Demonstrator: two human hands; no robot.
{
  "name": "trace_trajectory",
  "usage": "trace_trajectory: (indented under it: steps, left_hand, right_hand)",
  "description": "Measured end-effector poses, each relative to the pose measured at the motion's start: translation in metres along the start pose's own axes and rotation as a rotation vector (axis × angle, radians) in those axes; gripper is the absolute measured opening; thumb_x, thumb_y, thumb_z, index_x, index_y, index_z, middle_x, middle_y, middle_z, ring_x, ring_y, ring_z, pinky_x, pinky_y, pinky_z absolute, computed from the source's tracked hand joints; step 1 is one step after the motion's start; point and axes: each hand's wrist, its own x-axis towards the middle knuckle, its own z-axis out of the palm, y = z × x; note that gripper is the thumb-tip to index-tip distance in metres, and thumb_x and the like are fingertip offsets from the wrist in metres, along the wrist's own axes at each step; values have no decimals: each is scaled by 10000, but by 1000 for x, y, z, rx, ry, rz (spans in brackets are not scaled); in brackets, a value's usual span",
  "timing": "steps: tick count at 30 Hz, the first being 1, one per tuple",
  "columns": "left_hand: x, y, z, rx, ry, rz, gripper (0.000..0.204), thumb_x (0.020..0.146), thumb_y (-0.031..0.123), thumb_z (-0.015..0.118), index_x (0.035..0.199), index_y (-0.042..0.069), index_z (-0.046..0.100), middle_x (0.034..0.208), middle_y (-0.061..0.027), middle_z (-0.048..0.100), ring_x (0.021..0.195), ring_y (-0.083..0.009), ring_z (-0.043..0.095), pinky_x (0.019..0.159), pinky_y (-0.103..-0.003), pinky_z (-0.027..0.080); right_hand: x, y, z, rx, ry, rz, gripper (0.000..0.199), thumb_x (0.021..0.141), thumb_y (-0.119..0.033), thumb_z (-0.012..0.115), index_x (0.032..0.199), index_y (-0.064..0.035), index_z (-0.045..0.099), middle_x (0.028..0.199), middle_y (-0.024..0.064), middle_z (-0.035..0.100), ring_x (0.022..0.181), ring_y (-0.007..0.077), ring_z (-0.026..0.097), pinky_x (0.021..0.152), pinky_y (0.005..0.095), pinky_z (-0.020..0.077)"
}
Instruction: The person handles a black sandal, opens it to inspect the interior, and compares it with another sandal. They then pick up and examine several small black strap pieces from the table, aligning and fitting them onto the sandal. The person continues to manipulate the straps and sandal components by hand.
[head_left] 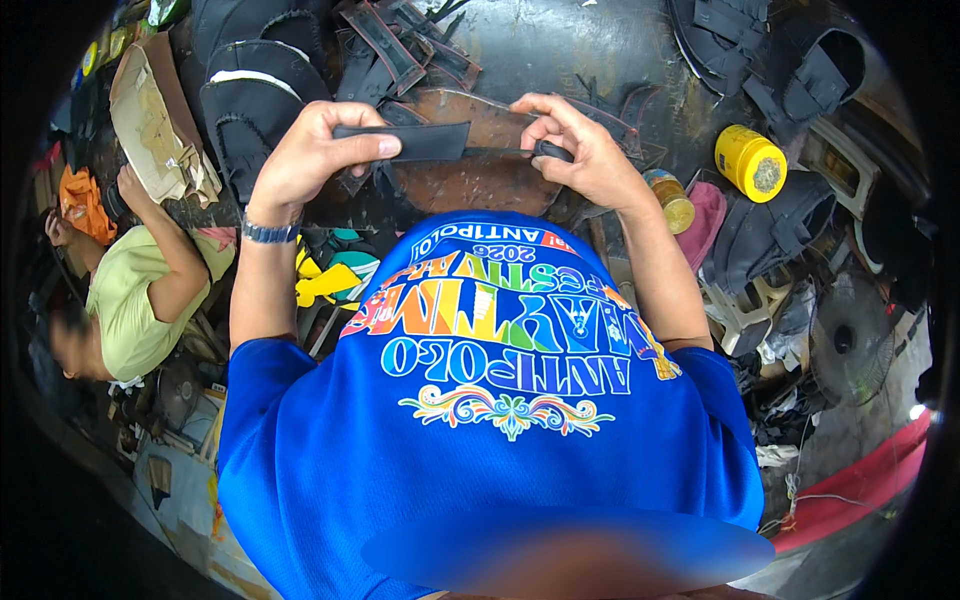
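Note:
My left hand (325, 150) pinches a flat black strap (435, 142) between thumb and fingers, holding it level above the bench. Across from it, my right hand (575, 150) is closed on a small black rounded piece (553, 151). A thin dark length runs from that piece to the strap's right end; whether it is a blade or part of the strap, I cannot tell. Below both hands lies a worn brown board (480, 190) with a rounded outline. Black cut pieces with reddish edges (385, 50) are heaped just beyond my left hand.
Black shoe parts (255, 110) and torn cardboard (150, 120) crowd the left. A yellow tub (750, 163), an amber jar (670, 200) and black sandals (815, 80) are at the right. Another person in a light green shirt (150, 290) works at left. A fan (850, 340) stands lower right.

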Motion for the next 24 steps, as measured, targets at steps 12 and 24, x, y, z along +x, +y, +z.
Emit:
trace_trajectory:
  steps: [12, 24]
  left_hand:
    - [33, -18, 22, 95, -61, 105, 149, 858, 213, 792, 884, 78, 733, 796, 35, 648, 742, -83, 595, 716, -254, 474]
    - [43, -24, 64, 397, 24, 623, 97, 849, 80, 750, 942, 66, 773, 923, -37, 762, 875, -165, 699, 1159, -461, 334]
  right_hand:
    - [13, -14, 26, 386, 34, -7, 516, 956, -30, 579, 1454, -33, 446, 853, 37, 631, 799, 97, 626, 743, 227, 472]
    - [14, -10, 24, 389, 87, 37, 573, 884, 42, 581, 1441, -41, 477, 821, 4, 606, 738, 65, 582, 685, 196, 452]
